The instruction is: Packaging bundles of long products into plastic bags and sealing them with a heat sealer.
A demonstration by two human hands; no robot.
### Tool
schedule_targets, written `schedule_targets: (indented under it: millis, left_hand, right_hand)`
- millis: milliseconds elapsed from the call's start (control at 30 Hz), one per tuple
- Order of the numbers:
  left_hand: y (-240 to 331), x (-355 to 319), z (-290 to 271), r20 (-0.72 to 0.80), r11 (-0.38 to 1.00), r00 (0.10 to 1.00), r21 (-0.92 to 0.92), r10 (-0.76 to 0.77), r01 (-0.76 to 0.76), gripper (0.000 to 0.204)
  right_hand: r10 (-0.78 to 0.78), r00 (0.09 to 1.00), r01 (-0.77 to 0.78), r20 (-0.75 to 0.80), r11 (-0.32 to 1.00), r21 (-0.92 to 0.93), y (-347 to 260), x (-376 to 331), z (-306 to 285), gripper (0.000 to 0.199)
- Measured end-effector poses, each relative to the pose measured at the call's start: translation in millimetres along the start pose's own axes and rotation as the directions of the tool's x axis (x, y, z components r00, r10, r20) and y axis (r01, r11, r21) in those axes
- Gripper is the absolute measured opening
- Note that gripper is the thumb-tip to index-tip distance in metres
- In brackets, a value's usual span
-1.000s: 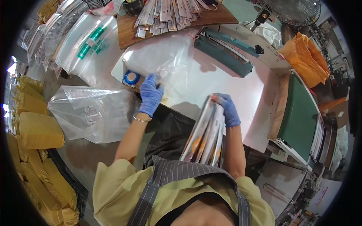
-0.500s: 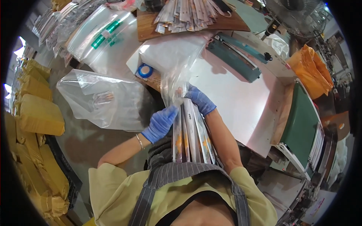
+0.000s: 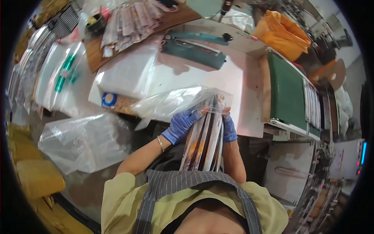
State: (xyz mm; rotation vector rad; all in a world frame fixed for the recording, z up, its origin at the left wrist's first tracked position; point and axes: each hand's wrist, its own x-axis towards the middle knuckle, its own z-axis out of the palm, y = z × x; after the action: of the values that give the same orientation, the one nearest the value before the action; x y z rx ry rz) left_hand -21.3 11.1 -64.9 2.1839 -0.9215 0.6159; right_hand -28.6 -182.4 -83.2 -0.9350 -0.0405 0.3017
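Observation:
Against my lap stands a bundle of long, slim printed packets [image 3: 203, 142], white with orange patches. A clear plastic bag [image 3: 171, 102] covers its far end and spreads out to the left over the table edge. My left hand [image 3: 182, 124], in a blue glove with bare fingertips, is closed on the left side of the bundle at the bag's mouth. On the opposite side my right hand [image 3: 229, 128], gloved alike, is closed round the bundle and the bag's edge. Some fingers of both hands are hidden behind the packets and film.
A green bag sealer [image 3: 193, 50] lies on the white table [image 3: 198, 76]. Flat clear bags [image 3: 126, 76] and a blue tape roll [image 3: 109, 99] sit left. More packets [image 3: 130, 25] rest on a wooden board. An orange sack [image 3: 282, 35] stands far right; a large clear bag [image 3: 83, 142] is lower left.
My view has turned to the right. The bag is now drawn over the far ends of the packets, and its loose part has swung left. My hands have moved apart to the bundle's two sides.

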Motion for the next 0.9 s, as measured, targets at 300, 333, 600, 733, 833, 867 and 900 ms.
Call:
schedule_targets:
  millis: [300, 333, 600, 733, 833, 867, 900]
  left_hand:
    - [21.2, -30.0, 35.4, 0.305, 0.994, 0.951, -0.078, -0.044, 0.071, 0.054]
    - [14.9, -23.5, 33.0, 0.328, 0.994, 0.938, 0.04, -0.113, 0.106, 0.055]
    - [58.3, 3.0, -78.5, 0.588, 0.986, 0.799, -0.163, 0.123, -0.032, 0.053]
    - [9.9, 101.7, -115.0, 0.331, 0.984, 0.936, -0.167, 0.117, -0.064, 0.049]
    - [-43.5, 167.1, -111.9, 0.485, 0.96, 0.861, 0.134, 0.151, -0.244, 0.034]
    - [-39.3, 184.8, -122.9, 0.462, 0.954, 0.874, 0.167, 0.148, -0.25, 0.034]
    - [-25.0, 211.6, -135.5, 0.343, 0.999, 0.939, -0.003, 0.037, -0.038, 0.031]
  right_hand:
    - [0.098, 0.869, -0.095, -0.484, 0.995, 0.031, 35.0, -60.6, 3.5, 0.056]
    - [0.18, 0.925, -0.127, -0.336, 0.977, 0.174, 26.6, -51.4, 5.1, 0.056]
    - [0.229, 0.823, -0.334, -0.52, 0.935, -0.118, 2.8, -124.0, 42.9, 0.047]
    - [-0.323, 0.896, 0.208, 0.306, -0.303, -0.93, -103.2, -65.3, 74.8, 0.037]
    - [-0.062, 0.83, 0.432, 0.555, -0.558, -0.709, -147.6, -0.4, 62.8, 0.009]
    - [-0.166, 0.827, 0.413, 0.537, -0.468, -0.782, -175.1, 5.9, 86.1, 0.007]
    - [-0.271, 0.825, 0.383, 0.495, -0.376, -0.844, -203.1, 8.5, 106.9, 0.005]
